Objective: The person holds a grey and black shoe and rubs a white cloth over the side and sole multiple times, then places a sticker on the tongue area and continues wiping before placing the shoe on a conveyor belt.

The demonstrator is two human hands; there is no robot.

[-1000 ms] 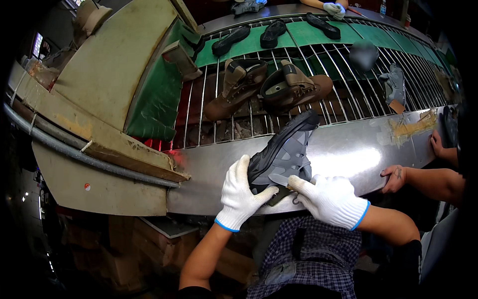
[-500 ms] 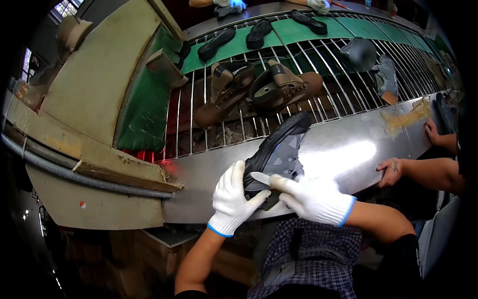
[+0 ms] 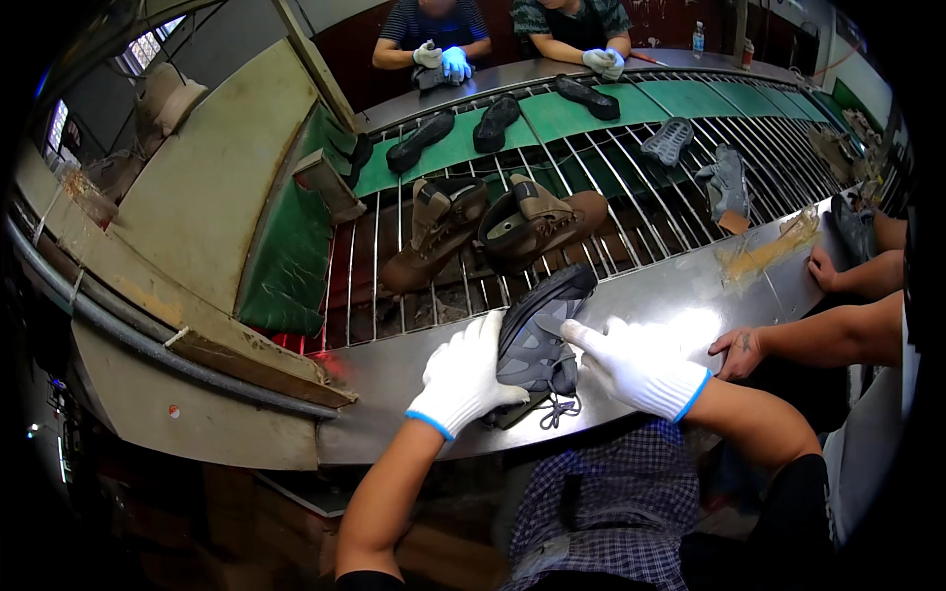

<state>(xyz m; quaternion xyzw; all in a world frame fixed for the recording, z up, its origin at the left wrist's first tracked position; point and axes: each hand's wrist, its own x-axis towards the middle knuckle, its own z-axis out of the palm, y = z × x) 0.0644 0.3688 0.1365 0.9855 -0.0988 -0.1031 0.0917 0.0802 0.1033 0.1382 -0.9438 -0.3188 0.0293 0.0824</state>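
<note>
- Left hand (image 3: 465, 379), white-gloved, wrapped around the heel side of a grey sneaker (image 3: 535, 340), grip closed on it.
- Right hand (image 3: 631, 364), also gloved, pressed against the sneaker's other side, forefinger laid along the upper.
- Sneaker lying sole-up at the near edge of the steel worktop (image 3: 680, 291), laces dangling.
- Two brown boots (image 3: 493, 225) resting on the wire conveyor (image 3: 611, 167) beyond.

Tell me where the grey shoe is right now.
In the head view the grey shoe lies low and centre on the steel counter, between the gloved left hand and right hand, just in front of the brown boots on the wire rack.
</note>
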